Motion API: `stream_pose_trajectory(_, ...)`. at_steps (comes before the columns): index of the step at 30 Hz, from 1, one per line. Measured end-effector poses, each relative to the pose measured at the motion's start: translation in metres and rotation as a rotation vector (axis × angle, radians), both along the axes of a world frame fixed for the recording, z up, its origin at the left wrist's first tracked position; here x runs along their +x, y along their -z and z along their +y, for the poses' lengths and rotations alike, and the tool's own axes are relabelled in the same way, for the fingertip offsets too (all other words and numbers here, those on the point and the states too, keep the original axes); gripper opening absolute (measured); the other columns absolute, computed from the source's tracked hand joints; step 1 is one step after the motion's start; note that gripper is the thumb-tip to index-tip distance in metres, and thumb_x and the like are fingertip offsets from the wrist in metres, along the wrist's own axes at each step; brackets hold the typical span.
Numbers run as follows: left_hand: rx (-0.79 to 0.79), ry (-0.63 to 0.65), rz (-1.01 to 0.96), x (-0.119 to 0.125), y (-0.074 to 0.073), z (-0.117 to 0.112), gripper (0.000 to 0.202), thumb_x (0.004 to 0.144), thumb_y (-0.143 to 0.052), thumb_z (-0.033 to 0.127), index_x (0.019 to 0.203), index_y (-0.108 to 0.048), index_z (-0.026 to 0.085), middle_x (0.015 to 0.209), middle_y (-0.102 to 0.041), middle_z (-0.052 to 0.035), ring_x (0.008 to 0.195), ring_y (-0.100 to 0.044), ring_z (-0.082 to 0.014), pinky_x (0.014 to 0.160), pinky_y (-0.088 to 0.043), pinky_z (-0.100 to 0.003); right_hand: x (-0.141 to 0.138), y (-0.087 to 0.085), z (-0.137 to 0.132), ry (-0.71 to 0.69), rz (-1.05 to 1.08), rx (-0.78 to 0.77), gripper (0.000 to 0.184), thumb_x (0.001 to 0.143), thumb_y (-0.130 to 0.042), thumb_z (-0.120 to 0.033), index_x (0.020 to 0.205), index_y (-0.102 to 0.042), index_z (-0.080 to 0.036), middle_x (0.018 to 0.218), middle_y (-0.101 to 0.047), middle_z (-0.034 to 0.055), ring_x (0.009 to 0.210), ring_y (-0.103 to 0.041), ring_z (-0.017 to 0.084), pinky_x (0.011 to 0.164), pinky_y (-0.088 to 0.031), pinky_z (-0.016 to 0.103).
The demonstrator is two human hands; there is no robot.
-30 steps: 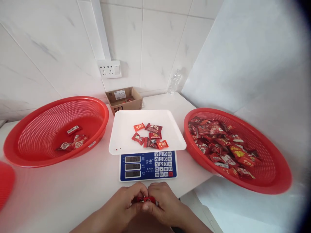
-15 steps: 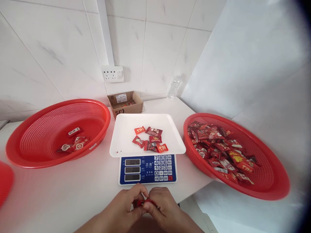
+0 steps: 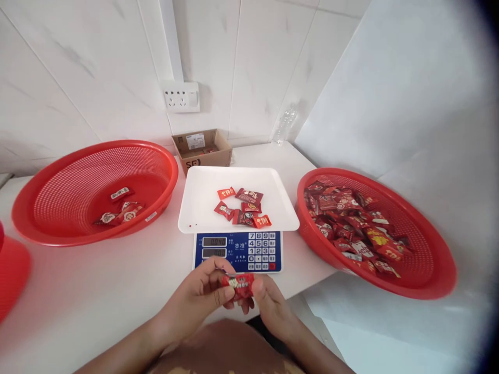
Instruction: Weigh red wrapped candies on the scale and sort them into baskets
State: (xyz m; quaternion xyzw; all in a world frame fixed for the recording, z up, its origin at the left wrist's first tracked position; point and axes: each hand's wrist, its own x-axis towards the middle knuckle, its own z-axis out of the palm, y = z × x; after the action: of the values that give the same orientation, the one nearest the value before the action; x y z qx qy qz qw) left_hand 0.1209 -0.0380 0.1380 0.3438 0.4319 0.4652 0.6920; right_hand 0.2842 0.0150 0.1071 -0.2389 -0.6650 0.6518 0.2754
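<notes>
A small red wrapped candy [image 3: 242, 286] is held up in front of the scale with its printed side facing me. My left hand [image 3: 205, 291] pinches its left part between thumb and fingers. At the right end, the thumb and fingers of my right hand [image 3: 273, 301] are closed on the wrapper. Just beyond both hands is the blue and white digital scale [image 3: 240, 252], its lower edge partly hidden by my left hand. Several red wrapped candies [image 3: 249, 196] lie on the scale's white tray [image 3: 198, 192].
On the right, a red perforated basket [image 3: 436, 270] holds many wrapped candies; a similar basket [image 3: 58, 187] on the left holds a few. A cardboard box [image 3: 212, 158] and a clear plastic bottle [image 3: 286, 123] stand by the wall. Another red basket [image 3: 13, 275] shows at the left edge.
My hands have opened out from around the candy, so its printed face now shows. The camera view has tilted downward. The candies on the tray have stayed put.
</notes>
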Motion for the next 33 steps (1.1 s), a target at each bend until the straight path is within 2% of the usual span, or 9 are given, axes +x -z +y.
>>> stream_pose_trajectory(3,0.012,-0.040,-0.060,-0.004,-0.007,0.003,0.026,0.079,-0.067,0.032,0.093,-0.049,0.020,0.072,-0.065,0.0030,0.065,-0.056,-0.0087,0.064,-0.041,-0.024,0.002,-0.012,0.002,-0.008,0.066,-0.048,0.065,0.090,-0.020,-0.066,0.070,-0.057,-0.016,0.062,-0.055,0.0025,0.053,-0.045,0.011,0.050,-0.035,0.024)
stream_pose_trajectory(6,0.028,-0.046,-0.070,-0.005,-0.010,0.003,0.023,0.081,-0.066,0.030,0.095,-0.050,0.021,0.073,-0.066,0.0029,0.067,-0.057,-0.0085,0.065,-0.041,-0.024,0.003,-0.018,0.002,-0.009,0.071,-0.010,0.062,0.090,-0.024,-0.065,0.072,-0.058,-0.016,0.065,-0.056,0.0030,0.055,-0.046,0.011,0.052,-0.037,0.024)
stream_pose_trajectory(12,0.038,-0.024,-0.079,0.000,-0.010,0.001,0.021,0.082,-0.065,0.030,0.094,-0.051,0.021,0.076,-0.065,0.0030,0.073,-0.061,-0.0112,0.071,-0.044,-0.027,0.000,-0.016,0.000,0.019,-0.019,0.036,0.046,0.092,-0.037,-0.052,0.069,-0.056,-0.017,0.063,-0.054,-0.0001,0.055,-0.047,0.009,0.051,-0.040,0.021)
stream_pose_trajectory(16,0.046,0.035,0.043,-0.001,-0.009,0.001,0.023,0.083,-0.063,0.036,0.093,-0.051,0.019,0.080,-0.064,0.0006,0.078,-0.060,-0.0138,0.075,-0.045,-0.031,-0.002,-0.016,0.000,0.031,-0.141,0.141,0.041,0.094,-0.038,-0.043,0.067,-0.055,-0.018,0.057,-0.052,-0.0020,0.053,-0.048,0.008,0.051,-0.038,0.019)
stream_pose_trajectory(18,0.069,0.096,0.155,-0.003,-0.010,0.000,0.022,0.085,-0.058,0.040,0.085,-0.053,0.018,0.079,-0.062,-0.0002,0.077,-0.057,-0.0132,0.073,-0.044,-0.029,-0.002,-0.018,0.001,0.030,-0.163,0.220,0.042,0.095,-0.036,-0.041,0.064,-0.055,-0.018,0.055,-0.052,-0.0022,0.052,-0.048,0.009,0.052,-0.038,0.019)
stream_pose_trajectory(21,0.100,0.182,0.283,-0.004,-0.011,0.000,0.030,0.090,-0.047,0.044,0.078,-0.053,0.017,0.075,-0.057,0.0010,0.071,-0.051,-0.0110,0.067,-0.040,-0.025,-0.001,-0.020,0.001,0.003,-0.136,0.241,0.042,0.095,-0.035,-0.038,0.067,-0.058,-0.018,0.060,-0.058,-0.0010,0.053,-0.049,0.008,0.053,-0.040,0.019)
stream_pose_trajectory(27,0.105,0.221,0.268,-0.002,-0.011,0.000,0.040,0.086,-0.046,0.054,0.075,-0.053,0.017,0.070,-0.054,0.0011,0.068,-0.049,-0.0118,0.067,-0.041,-0.025,-0.001,-0.022,-0.001,-0.032,-0.072,0.258,0.043,0.096,-0.035,-0.035,0.063,-0.057,-0.018,0.058,-0.058,-0.0015,0.054,-0.052,0.008,0.057,-0.042,0.018)
stream_pose_trajectory(30,0.098,0.170,0.254,-0.001,-0.016,0.000,0.041,0.084,-0.048,0.057,0.073,-0.054,0.017,0.068,-0.055,0.0010,0.066,-0.051,-0.0120,0.065,-0.041,-0.025,-0.003,-0.032,-0.002,-0.024,-0.047,0.274,0.046,0.096,-0.032,-0.039,0.065,-0.058,-0.018,0.060,-0.059,-0.0008,0.054,-0.052,0.008,0.056,-0.041,0.019)
stream_pose_trajectory(33,0.128,0.159,0.282,-0.003,-0.030,0.000,0.039,0.086,-0.048,0.053,0.073,-0.055,0.017,0.068,-0.056,0.0004,0.065,-0.052,-0.0120,0.064,-0.041,-0.024,-0.003,-0.049,-0.001,-0.037,-0.015,0.311,0.047,0.096,-0.032,-0.044,0.068,-0.059,-0.019,0.063,-0.060,-0.0001,0.056,-0.052,0.009,0.056,-0.041,0.020)
